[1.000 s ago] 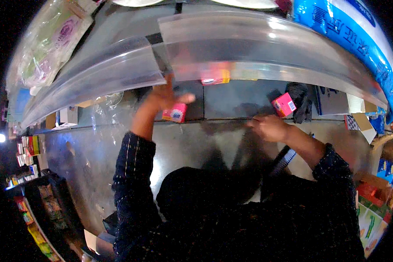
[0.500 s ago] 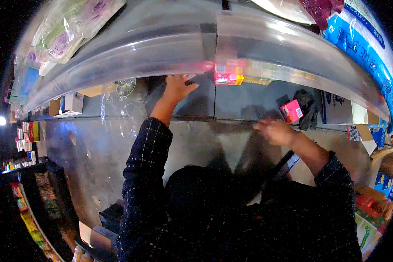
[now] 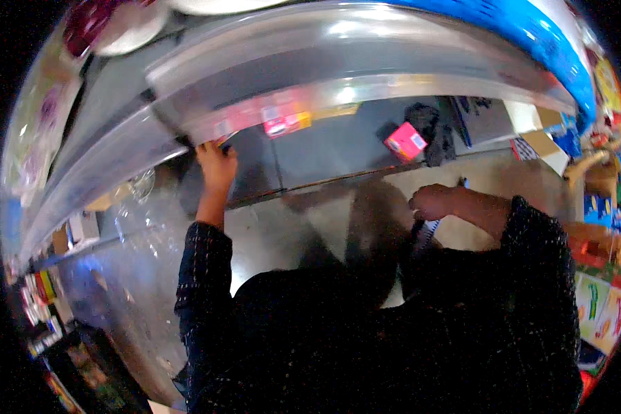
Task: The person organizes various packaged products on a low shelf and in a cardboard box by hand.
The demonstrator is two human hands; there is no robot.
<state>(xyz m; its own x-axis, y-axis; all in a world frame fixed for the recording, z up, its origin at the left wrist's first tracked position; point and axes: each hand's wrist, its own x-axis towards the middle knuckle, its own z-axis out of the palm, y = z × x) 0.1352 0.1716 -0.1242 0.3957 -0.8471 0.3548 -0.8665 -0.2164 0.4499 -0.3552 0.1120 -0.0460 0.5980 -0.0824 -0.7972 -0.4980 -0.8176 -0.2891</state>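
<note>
My left hand (image 3: pixel 216 168) reaches to the lower rim of a transparent plastic shelf front (image 3: pixel 366 90). Its fingers are bent around something small and dark that I cannot make out. Just right of it, pink packs (image 3: pixel 279 121) stand in a row behind the plastic, partly blurred. Closer to me on the right, my right hand (image 3: pixel 436 202) is closed above the floor; whatever its fingers hold, if anything, is hidden. A pink box (image 3: pixel 406 142) lies tilted on the dark grey shelf (image 3: pixel 331 141), beyond that hand. Beside the box is a crumpled black bag (image 3: pixel 431 131).
Open cartons (image 3: pixel 541 141) stand at the right end of the shelf. A large blue package (image 3: pixel 524 34) lies above the plastic front. A blue-white striped strip (image 3: pixel 426 234) shows below my right hand. Stacked goods (image 3: pixel 600 303) line the right edge; a white box (image 3: pixel 83 231) sits left.
The view has turned and shifted right, so the shelf appears slanted. My left hand's thumb has drawn in toward its fingers. My right hand now appears farther below the pink box.
</note>
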